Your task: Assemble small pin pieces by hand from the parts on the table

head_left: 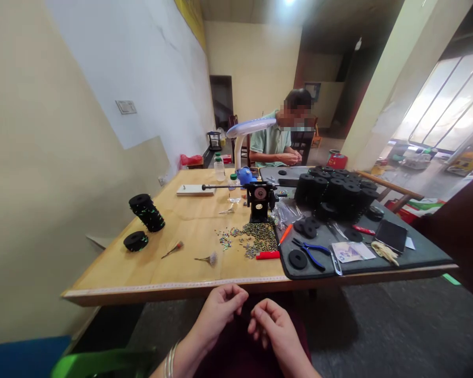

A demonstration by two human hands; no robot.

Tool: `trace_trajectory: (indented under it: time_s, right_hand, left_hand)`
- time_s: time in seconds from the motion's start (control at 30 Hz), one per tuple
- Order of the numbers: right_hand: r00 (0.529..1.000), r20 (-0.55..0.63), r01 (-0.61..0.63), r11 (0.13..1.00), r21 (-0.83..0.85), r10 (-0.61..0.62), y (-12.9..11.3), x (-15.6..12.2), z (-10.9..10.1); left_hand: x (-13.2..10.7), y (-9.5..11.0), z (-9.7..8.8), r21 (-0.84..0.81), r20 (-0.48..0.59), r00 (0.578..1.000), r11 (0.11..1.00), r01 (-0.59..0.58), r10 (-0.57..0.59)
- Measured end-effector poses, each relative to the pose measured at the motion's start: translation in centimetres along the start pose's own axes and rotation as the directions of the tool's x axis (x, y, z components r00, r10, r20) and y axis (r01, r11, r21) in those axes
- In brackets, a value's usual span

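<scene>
My left hand (222, 311) is in front of the table's near edge, above my lap, with thumb and forefinger pinched together. Whatever it may hold is too small to make out. To its right is my right hand (275, 324), also closed, its fingers curled and thumb against the forefinger; any item inside is hidden. A small gap separates the hands. Nearest them on the tabletop lie a red cylinder (267, 255), a pile of small metallic pieces (262, 233) and a small brush-like bundle (209, 259).
A black clamp-like device (259, 202) with a long rod stands mid-table. Black foam discs (142, 206) are stacked at left, and more (323, 191) crowd the grey mat (420, 252). Blue pliers (313, 253) lie on that mat. A person (271, 142) sits across, beyond a lamp (252, 127).
</scene>
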State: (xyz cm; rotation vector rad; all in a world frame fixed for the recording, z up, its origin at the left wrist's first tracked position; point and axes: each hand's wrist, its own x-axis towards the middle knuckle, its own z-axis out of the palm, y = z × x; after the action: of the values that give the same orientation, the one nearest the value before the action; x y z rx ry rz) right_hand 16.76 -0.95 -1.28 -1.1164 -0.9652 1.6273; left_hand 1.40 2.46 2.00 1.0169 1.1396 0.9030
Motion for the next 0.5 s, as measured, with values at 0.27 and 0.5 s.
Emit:
trace_trajectory:
  time_s: [0.27,0.5]
  right_hand:
    - [0.993,0.093,0.07,0.998,0.004,-0.07,-1.6,0.6,-0.1]
    - [0.977,0.039,0.214,0.945,-0.248,-0.211,-0.5,1.1,0.0]
  left_hand:
    - [-0.6,0.2,0.6,0.198,0.008,0.981,0.961,-0.192,0.194]
    - [-0.3,0.5,0.7,0.451,0.015,0.941,0.837,-0.309,0.339]
